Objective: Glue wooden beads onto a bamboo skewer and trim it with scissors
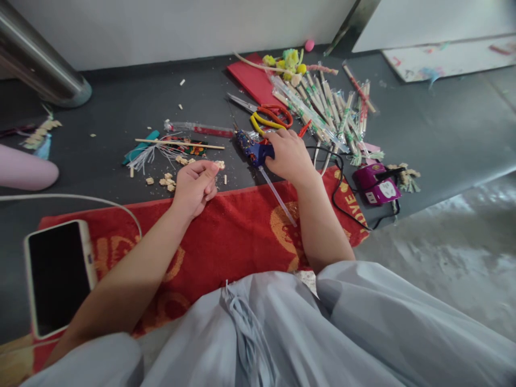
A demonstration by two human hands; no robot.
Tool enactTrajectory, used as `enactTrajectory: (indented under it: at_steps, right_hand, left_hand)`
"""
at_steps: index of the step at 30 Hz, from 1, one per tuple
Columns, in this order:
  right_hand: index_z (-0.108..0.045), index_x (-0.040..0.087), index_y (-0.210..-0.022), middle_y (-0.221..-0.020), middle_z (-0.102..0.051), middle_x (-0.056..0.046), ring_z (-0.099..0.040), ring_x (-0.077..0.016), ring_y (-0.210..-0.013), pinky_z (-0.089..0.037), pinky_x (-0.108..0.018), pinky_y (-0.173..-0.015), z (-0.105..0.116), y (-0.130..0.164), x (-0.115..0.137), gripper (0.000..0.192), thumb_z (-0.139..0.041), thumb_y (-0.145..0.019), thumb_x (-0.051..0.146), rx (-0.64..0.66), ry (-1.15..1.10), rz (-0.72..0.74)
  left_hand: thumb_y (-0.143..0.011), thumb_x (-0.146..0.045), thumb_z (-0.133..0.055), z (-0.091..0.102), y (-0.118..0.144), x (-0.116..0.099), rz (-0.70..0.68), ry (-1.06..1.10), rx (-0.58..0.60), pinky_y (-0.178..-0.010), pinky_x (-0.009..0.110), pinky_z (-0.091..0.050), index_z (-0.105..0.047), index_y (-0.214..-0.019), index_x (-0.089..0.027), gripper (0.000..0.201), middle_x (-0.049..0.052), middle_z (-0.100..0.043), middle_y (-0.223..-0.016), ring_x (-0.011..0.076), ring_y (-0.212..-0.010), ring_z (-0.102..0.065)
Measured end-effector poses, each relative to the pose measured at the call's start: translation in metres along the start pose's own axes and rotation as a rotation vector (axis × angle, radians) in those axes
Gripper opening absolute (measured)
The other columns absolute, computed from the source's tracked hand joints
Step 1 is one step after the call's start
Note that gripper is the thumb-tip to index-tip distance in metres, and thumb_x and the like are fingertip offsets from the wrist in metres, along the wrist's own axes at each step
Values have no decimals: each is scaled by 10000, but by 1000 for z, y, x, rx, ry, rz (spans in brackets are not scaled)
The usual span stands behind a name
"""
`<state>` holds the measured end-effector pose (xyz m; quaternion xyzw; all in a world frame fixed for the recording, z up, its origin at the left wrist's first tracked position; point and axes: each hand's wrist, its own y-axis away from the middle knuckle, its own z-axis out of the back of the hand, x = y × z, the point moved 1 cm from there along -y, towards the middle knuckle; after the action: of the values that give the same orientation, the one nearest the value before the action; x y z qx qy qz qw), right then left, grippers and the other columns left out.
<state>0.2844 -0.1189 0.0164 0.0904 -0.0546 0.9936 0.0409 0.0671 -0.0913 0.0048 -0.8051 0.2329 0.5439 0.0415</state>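
Note:
My right hand (288, 157) grips a blue glue gun (252, 149) lying on the dark floor, its clear glue stick (278, 196) pointing back over the red towel (226, 236). My left hand (196, 185) rests at the towel's far edge with fingers curled, pinching a small pale piece (220, 164) between thumb and forefinger. Small tan crumbs (167, 181) lie just left of it. A thin wooden stick (179, 144) lies over white fringe strips (151, 153).
Yellow-and-red scissors (268, 118), a red sheet (253, 80), pompoms (288, 60) and several wrapped sticks (334, 113) lie beyond the right hand. A purple plug adapter (377, 185) with black cord sits right. A phone (58, 274) lies at left on the towel. A metal post (36, 64) stands far left.

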Motion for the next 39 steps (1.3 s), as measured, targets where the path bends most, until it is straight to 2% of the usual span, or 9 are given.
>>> enactTrajectory:
  at_steps: [15, 22, 29, 39]
  right_hand:
    - [-562, 104, -1267, -1208, -613, -195, -517, -363, -1166, -407, -525, -973, -1, -1, -1, 533, -504, -737, 123, 7, -20, -3]
    - [-541, 114, -1305, -1253, -595, -192, -504, -356, -1192, -404, -510, -986, 1, -1, 0, 571, -507, -735, 117, 46, -31, -13]
    - [-535, 120, -1321, -1249, -578, -192, -500, -365, -1199, -409, -522, -988, 1, 0, 8, 557, -467, -768, 104, 73, 48, -9]
    - [-516, 107, -1304, -1235, -551, -206, -481, -344, -1193, -421, -515, -995, 0, 1, 2, 547, -410, -775, 21, 94, 64, 116]
  left_hand:
    - [-532, -433, -884, 0, 0, 0, 10, -13, -2, -290, 139, -198, -618, -656, -183, 386, -108, -375, -344, 16, -310, -250]
    - [-485, -435, -903, -2, 1, -1, 30, -3, -10, -286, 136, -193, -616, -654, -179, 421, -109, -381, -345, 13, -312, -248]
    - [-526, -430, -886, -1, 0, 0, 30, -27, 1, -287, 135, -210, -604, -670, -181, 402, -111, -379, -346, 17, -314, -251]
    - [-577, -417, -855, -1, 0, 2, 29, -63, 8, -292, 144, -213, -602, -686, -188, 358, -108, -383, -353, 22, -315, -252]
